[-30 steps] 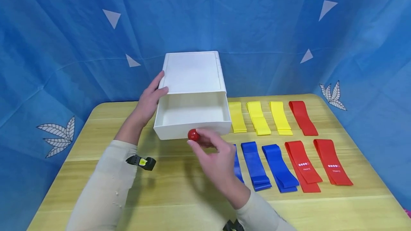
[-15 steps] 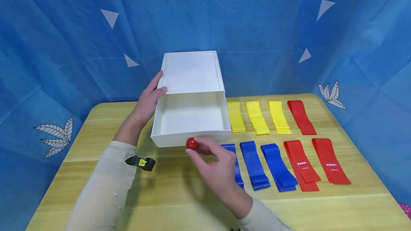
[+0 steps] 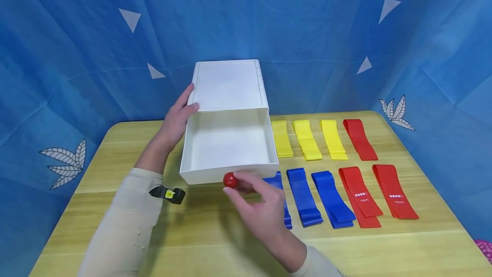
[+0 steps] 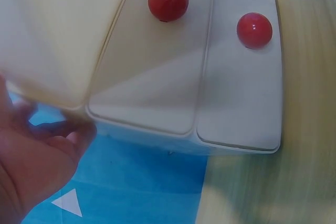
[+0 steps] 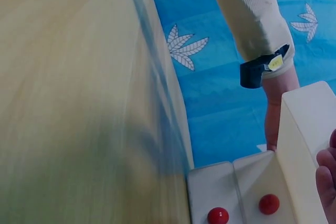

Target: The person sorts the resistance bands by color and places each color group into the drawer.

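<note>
A white drawer cabinet [image 3: 226,84] stands on the table, its top drawer [image 3: 203,177] pulled out toward me. The drawer's inside is white and bare. My right hand [image 3: 261,208] pinches the round red knob [image 3: 230,180] on that drawer's front between thumb and fingers. Against the cabinet's upper left side rests my left hand [image 3: 174,125], fingers fairly straight along the side and thumb at the top front edge. In the left wrist view, two lower drawers are closed, one with a red knob [image 4: 168,2], the lowest with another red knob [image 4: 254,30].
Folded flat bands lie on the wooden table [image 3: 215,243] to the right: yellow bands [image 3: 306,139] beside the cabinet, blue bands [image 3: 304,198] nearer, red bands [image 3: 395,191] farther right. A blue patterned curtain [image 3: 307,33] hangs behind.
My right hand has drawn the top drawer farther out toward me, showing more of its inside. My left hand has kept its place on the cabinet.
</note>
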Motion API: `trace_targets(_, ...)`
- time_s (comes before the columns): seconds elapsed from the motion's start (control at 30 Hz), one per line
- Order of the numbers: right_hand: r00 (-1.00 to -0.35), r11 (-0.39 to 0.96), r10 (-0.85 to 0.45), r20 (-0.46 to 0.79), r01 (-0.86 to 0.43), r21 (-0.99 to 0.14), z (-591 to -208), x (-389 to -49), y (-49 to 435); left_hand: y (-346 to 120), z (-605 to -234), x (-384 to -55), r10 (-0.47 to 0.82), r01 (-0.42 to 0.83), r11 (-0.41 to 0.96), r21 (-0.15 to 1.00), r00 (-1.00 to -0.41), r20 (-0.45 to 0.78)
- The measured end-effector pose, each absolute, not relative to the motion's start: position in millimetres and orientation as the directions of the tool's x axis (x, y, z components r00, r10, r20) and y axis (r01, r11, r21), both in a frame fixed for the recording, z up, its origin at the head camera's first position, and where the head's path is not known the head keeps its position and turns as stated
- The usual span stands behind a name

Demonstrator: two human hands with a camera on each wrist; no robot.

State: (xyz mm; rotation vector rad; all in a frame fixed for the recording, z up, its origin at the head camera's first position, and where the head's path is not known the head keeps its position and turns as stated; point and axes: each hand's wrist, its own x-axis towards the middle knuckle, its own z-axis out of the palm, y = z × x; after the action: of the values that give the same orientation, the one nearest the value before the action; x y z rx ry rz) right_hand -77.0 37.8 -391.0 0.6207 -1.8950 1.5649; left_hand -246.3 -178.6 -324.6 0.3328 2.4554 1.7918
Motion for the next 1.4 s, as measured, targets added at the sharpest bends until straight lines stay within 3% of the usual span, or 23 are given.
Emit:
trace_targets(0.6,-0.726,0.185,-0.015,0.688,-0.678,-0.712,-394,-69,37,-177,-325,-245,0.22,0.117,0.274,0.955,-0.974,0.057)
trace_targets(1.13,-0.638,0.188,-0.039,0.769,-0.76,-0.622,-398,-63,71,-181,-324,-247,0.225,0.116,0.272,0.955,-0.973,0.054)
trace_targets(1.4,-0.704,0.205,0.002,0.71,-0.695,-0.69,-406,-55,91,-183,-325,-249,0.23,0.106,0.269,0.957,-0.972,0.043)
